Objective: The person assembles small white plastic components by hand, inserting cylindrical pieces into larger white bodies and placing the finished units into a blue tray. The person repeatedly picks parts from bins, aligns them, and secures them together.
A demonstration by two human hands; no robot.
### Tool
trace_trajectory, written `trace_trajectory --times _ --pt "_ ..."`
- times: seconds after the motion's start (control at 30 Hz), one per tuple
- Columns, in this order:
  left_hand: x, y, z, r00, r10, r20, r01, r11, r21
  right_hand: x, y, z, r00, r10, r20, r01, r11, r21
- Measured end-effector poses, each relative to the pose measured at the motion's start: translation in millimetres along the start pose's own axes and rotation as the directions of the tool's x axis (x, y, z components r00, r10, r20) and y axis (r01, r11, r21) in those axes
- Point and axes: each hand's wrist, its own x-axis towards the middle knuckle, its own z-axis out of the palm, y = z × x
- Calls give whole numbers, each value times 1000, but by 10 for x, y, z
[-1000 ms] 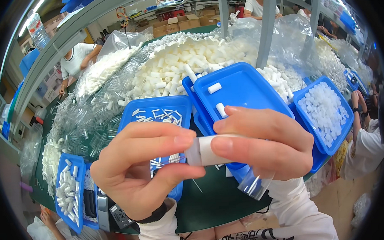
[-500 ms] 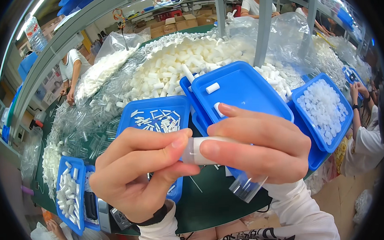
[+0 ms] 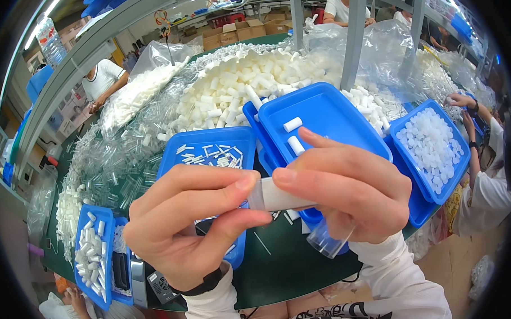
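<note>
Between my hands, above the table, is a white cylinder (image 3: 285,196) with a clear plastic end piece (image 3: 256,197) at its left end. My left hand (image 3: 190,223) pinches the clear end piece between thumb and fingers. My right hand (image 3: 352,190) grips the white cylinder and also keeps a clear plastic tube (image 3: 327,242) tucked under its fingers. The tube's open end points down. Behind my right hand, two short white cylinders (image 3: 292,124) lie in a blue tray (image 3: 344,120). A further blue tray (image 3: 168,148) with small white and metallic pins sits behind my left hand.
A large heap of white cylinders (image 3: 236,81) covers the far table. Clear tubes (image 3: 121,181) lie at left. A blue tray of translucent discs (image 3: 429,148) stands right, another of white pieces (image 3: 90,255) left. Grey posts (image 3: 353,38) rise behind. Co-workers (image 3: 484,168) sit around.
The white cylinder has tilted, its right end lower, and more of it shows. My right fingers have shifted on it, and the clear tube has risen a little. A co-worker's hand at right has lifted.
</note>
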Motion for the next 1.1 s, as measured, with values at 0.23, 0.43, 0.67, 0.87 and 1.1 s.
trace_trajectory --times 0.23,0.43,0.67,0.87,1.1 --pt "-10 -28 73 999 9 -53 -8 1000 9 -25 32 29 998 -43 -42 43 999 -2" --pt "12 -37 158 989 -26 -146 12 996 -92 65 -1 -48 986 149 69 -160 965 205" --pt "21 -63 239 985 -24 -170 14 998 -60 7 92 21 970 239 49 -244 950 196" --pt "62 -141 265 969 195 -152 -199 980 -12 -3 127 21 993 114 -9 -111 984 140" --pt "71 -199 186 994 101 -44 -100 995 11 -25 -19 101 837 534 120 -506 672 541"
